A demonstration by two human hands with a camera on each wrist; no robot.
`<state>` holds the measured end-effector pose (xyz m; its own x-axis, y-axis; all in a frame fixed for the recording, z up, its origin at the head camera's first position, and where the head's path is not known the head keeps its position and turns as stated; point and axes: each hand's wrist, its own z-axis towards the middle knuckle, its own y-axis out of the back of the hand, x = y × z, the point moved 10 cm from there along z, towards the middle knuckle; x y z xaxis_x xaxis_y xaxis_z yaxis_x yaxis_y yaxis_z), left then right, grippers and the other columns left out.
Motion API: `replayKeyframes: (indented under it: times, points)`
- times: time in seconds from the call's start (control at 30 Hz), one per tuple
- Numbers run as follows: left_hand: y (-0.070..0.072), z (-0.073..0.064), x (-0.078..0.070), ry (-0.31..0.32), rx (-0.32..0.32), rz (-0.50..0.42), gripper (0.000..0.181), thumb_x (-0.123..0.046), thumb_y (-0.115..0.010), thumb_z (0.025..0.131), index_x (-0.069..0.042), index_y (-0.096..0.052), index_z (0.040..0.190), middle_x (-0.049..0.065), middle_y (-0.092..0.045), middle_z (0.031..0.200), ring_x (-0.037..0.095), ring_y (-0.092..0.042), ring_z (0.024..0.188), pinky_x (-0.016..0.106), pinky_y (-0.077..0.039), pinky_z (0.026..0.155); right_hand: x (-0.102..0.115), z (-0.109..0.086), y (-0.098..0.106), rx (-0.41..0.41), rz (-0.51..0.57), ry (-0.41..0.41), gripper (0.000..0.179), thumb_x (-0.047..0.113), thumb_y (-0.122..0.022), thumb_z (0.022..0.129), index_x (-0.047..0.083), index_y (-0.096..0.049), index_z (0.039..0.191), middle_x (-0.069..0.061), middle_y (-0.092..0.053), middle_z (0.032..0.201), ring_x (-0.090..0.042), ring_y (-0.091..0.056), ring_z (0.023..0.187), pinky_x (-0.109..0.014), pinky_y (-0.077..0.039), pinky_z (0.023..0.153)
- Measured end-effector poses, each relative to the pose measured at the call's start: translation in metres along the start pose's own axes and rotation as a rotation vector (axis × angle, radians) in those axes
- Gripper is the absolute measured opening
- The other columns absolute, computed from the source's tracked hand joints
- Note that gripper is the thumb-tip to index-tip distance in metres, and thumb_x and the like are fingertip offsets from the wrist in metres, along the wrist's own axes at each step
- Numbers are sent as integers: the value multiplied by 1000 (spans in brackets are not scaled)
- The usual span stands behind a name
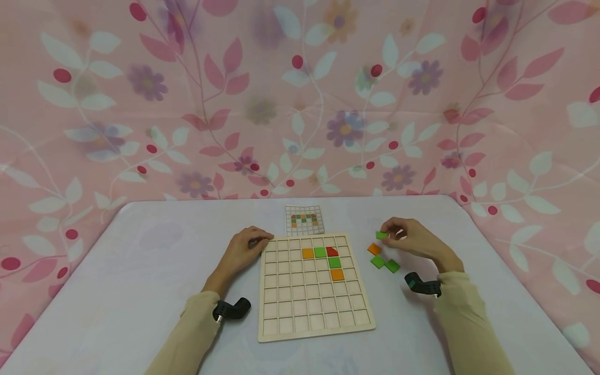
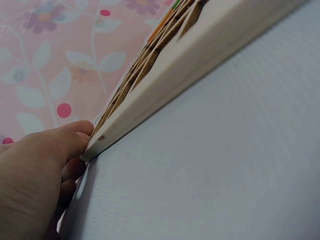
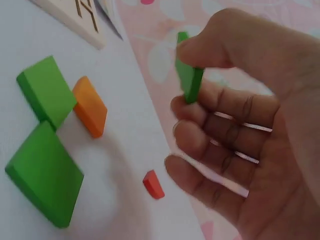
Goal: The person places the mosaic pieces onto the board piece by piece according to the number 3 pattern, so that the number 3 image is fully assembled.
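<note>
A pale wooden grid board (image 1: 286, 310) lies on the table. Its far left corner is held between the thumb and curled fingers of my left hand (image 1: 244, 249). Over the table to the right of the board, my right hand (image 1: 412, 237) pinches a green square tile (image 3: 188, 75) between thumb and fingertips. Below that hand lie an orange tile (image 1: 374, 249) and two green tiles (image 3: 47, 175). A small red piece (image 3: 153, 184) shows in the right wrist view. Set in the board are orange (image 1: 308, 253) and green tiles and a red piece (image 1: 332, 252) with a cut corner.
Behind the board lies a pattern card (image 1: 304, 221) with a printed grid of coloured cells. A white cloth covers the table (image 1: 154, 291). Pink flowered fabric (image 1: 300, 104) hangs beyond its far edge. Dark cameras (image 1: 233, 309) are strapped to both wrists.
</note>
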<state>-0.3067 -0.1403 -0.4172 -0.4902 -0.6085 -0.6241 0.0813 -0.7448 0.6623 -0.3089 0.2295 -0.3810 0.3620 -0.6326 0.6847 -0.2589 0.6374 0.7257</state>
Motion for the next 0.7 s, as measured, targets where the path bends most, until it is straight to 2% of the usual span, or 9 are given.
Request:
replayKeyframes:
  times: [0.43,0.7]
  points:
    - [-1,1,2,8,5,-1,14,-16,-65,90,-17,-73,101,-3,-69,101,16,-61,98,37,-50,85,23,7,-15,53,-25,25,22,14,-72,81,7,-62,100,-3,-59,84,-17,-53,78,-23,-49,72]
    - [-1,1,2,17,11,5,14,-17,-64,90,-18,-73,101,-2,-69,102,16,-61,98,37,-50,85,36,11,-22,64,-29,70,23,15,-73,81,9,-62,100,-2,-60,86,-16,-54,77,-25,-50,74]
